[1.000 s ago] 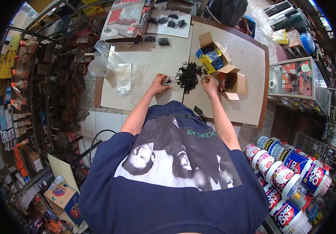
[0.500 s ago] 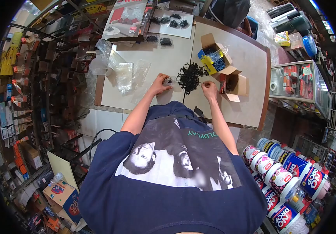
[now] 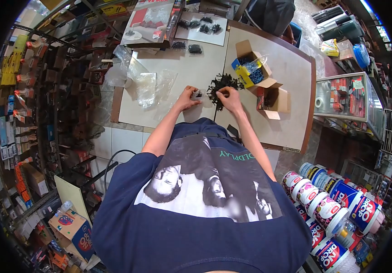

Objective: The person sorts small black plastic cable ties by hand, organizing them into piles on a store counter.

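My left hand (image 3: 188,98) rests on the table with its fingers closed on a small clear plastic bag (image 3: 199,95), which has a few dark pieces inside. Just right of the bag lies a heap of black screws (image 3: 223,84). My right hand (image 3: 230,99) is over the near edge of that heap, thumb and fingers curled together in a pinch. Whatever is between those fingertips is too small to make out. Filled bags of black screws (image 3: 195,48) lie at the back of the table, several more on a white board (image 3: 214,38).
Right of the heap stand an open yellow-and-blue box (image 3: 245,77) of dark screws and an open brown carton (image 3: 275,100). Flat clear bags (image 3: 146,90) lie at the left. A large picture box (image 3: 148,25) stands at the back left. Paint tubs (image 3: 330,211) are stacked beside me.
My right hand has moved left, from the right side of the screw heap to its near edge by the bag. The left hand stays on the bag.
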The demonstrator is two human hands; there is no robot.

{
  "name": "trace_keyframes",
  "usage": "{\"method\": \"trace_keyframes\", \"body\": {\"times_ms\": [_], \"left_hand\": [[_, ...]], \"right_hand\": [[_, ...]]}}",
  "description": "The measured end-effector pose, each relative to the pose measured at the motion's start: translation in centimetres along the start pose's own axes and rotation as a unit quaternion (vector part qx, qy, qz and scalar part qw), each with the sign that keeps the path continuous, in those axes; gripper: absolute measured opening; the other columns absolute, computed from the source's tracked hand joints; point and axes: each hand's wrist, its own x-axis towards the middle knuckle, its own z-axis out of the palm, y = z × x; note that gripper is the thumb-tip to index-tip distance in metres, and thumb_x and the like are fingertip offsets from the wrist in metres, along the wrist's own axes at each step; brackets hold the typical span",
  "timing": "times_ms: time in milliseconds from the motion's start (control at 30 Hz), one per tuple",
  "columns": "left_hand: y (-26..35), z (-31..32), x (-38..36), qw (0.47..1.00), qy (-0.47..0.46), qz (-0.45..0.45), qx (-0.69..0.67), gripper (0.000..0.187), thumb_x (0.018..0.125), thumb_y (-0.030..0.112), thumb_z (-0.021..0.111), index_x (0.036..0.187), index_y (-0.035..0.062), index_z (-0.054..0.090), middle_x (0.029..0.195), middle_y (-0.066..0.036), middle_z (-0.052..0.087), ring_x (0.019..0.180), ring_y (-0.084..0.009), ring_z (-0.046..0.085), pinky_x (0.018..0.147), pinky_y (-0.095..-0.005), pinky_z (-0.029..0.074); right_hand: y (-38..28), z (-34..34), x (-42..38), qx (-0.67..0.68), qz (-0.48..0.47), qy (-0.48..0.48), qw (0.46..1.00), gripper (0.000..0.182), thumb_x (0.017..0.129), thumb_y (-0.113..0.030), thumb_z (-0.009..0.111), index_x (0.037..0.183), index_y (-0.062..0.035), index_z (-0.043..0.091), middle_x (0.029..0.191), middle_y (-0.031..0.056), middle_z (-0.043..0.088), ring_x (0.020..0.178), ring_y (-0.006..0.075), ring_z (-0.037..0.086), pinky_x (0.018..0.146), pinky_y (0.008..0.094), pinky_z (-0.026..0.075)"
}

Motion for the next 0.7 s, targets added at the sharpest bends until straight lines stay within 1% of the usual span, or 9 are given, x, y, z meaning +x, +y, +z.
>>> {"method": "trace_keyframes", "body": {"times_ms": [67,100,167,200,267,300,367,467,700], "left_hand": [[0.0,0.0,0.1,1.0,-0.002,-0.005,-0.001,0.057,0.062,0.019,0.079,0.11,0.0042,0.053,0.108,-0.011,0.047,0.095,-0.0242,0.052,0.084,-0.0317,0.045],[0.0,0.0,0.1,1.0,-0.005,-0.01,0.0,0.057,0.062,0.019,0.079,0.111,0.0042,0.053,0.109,-0.011,0.047,0.095,-0.0241,0.052,0.084,-0.0316,0.045],[0.3,-0.1,0.0,1.0,-0.008,-0.011,0.0,0.057,0.063,0.019,0.079,0.111,0.0043,0.053,0.109,-0.01,0.047,0.095,-0.024,0.052,0.084,-0.0315,0.045],[0.4,-0.2,0.0,1.0,-0.008,-0.014,0.002,0.057,0.063,0.019,0.079,0.111,0.0043,0.053,0.109,-0.01,0.047,0.095,-0.0239,0.052,0.084,-0.0314,0.045],[0.7,-0.3,-0.1,1.0,-0.012,-0.014,0.006,0.057,0.063,0.019,0.079,0.112,0.0044,0.053,0.109,-0.01,0.047,0.095,-0.0239,0.052,0.084,-0.0314,0.045],[0.7,-0.3,-0.1,1.0,-0.013,-0.015,0.011,0.057,0.063,0.02,0.079,0.112,0.0045,0.053,0.109,-0.01,0.047,0.095,-0.0239,0.052,0.084,-0.0314,0.045],[0.6,-0.2,-0.1,1.0,-0.008,-0.015,0.007,0.058,0.063,0.02,0.079,0.112,0.0045,0.053,0.11,-0.011,0.047,0.096,-0.024,0.052,0.084,-0.0315,0.045],[0.1,0.0,0.0,1.0,-0.002,-0.011,0.004,0.057,0.063,0.02,0.079,0.112,0.0044,0.053,0.11,-0.011,0.047,0.097,-0.0244,0.052,0.085,-0.0319,0.045],[0.1,0.0,0.1,1.0,-0.001,-0.001,0.004,0.056,0.063,0.02,0.079,0.11,0.004,0.054,0.11,-0.012,0.046,0.098,-0.0251,0.052,0.086,-0.0326,0.045]], "right_hand": [[2.8,-0.8,-0.1,-0.041,0.059,0.054,0.996,0.028,0.074,-0.02,0.067,0.093,-0.0002,0.064,0.089,0.0154,0.065,0.076,0.0232,0.064,0.069,0.0327,0.05],[4.2,-1.1,-0.2,-0.041,0.061,0.056,0.996,0.028,0.074,-0.02,0.067,0.093,-0.0002,0.064,0.089,0.0154,0.065,0.076,0.0232,0.064,0.069,0.0327,0.05],[6.3,-1.6,-0.5,-0.131,0.093,0.107,0.981,0.029,0.073,-0.019,0.069,0.096,-0.0012,0.063,0.088,0.0136,0.065,0.078,0.0213,0.063,0.072,0.0315,0.049],[6.4,-1.7,-0.8,-0.131,0.095,0.108,0.981,0.029,0.073,-0.019,0.069,0.096,-0.0012,0.063,0.088,0.0136,0.065,0.078,0.0213,0.063,0.072,0.0315,0.049],[6.5,-1.8,-1.7,-0.13,0.107,0.046,0.985,0.03,0.071,-0.017,0.07,0.096,-0.0023,0.063,0.092,0.0144,0.063,0.079,0.0238,0.062,0.074,0.0334,0.049],[6.3,-1.8,-2.1,-0.131,0.106,0.045,0.985,0.03,0.071,-0.017,0.07,0.096,-0.0023,0.063,0.092,0.0144,0.063,0.079,0.0238,0.062,0.074,0.0334,0.049],[5.9,-1.5,-2.9,-0.157,0.075,0.043,0.984,0.029,0.071,-0.019,0.071,0.095,-0.0039,0.064,0.093,0.0159,0.061,0.084,0.0295,0.061,0.074,0.038,0.048],[6.8,-1.2,-3.2,-0.203,0.05,0.059,0.976,0.027,0.071,-0.015,0.07,0.094,-0.004,0.064,0.092,0.0152,0.059,0.081,0.0263,0.06,0.072,0.035,0.048],[7.9,-1.9,-4.0,-0.203,0.059,0.084,0.974,0.023,0.071,-0.012,0.067,0.092,-0.0032,0.064,0.088,0.0142,0.06,0.077,0.0253,0.061,0.07,0.0337,0.049]]}}
